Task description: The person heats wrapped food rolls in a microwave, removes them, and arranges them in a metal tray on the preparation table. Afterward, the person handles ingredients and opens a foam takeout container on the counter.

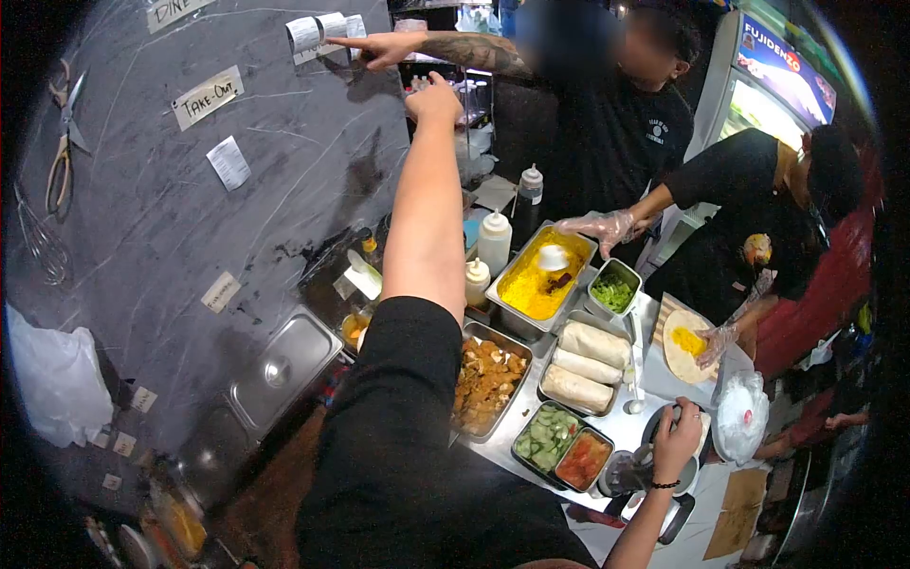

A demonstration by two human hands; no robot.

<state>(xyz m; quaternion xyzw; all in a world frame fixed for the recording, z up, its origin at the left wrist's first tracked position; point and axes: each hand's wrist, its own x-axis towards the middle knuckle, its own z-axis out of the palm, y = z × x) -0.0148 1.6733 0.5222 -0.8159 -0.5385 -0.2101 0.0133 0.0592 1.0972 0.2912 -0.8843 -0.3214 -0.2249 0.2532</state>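
My left hand (pixel 434 102) is raised at the end of the stretched arm, index finger pointing up towards paper slips (pixel 318 36) on the grey wall; it holds nothing. A co-worker's bare hand (pixel 384 47) points at the same slips from the right. At the lower right, my right hand (pixel 677 444), with a dark bead bracelet at the wrist, closes on something dark that I cannot make out, beside round containers. To its left stands a black divided tray (pixel 580 431) of sliced cucumbers and chopped tomatoes. Rolled wraps (pixel 580 381) lie in a metal pan behind it.
A gloved co-worker's hand (pixel 718 343) touches an open flatbread (pixel 690 349) with yellow filling. Nearby are a pan of yellow rice (pixel 540 284), chopped greens (pixel 614 292), a pan of browned meat (pixel 488 379) and squeeze bottles (pixel 494 242). Scissors (pixel 64 142) and a whisk (pixel 43 248) hang left.
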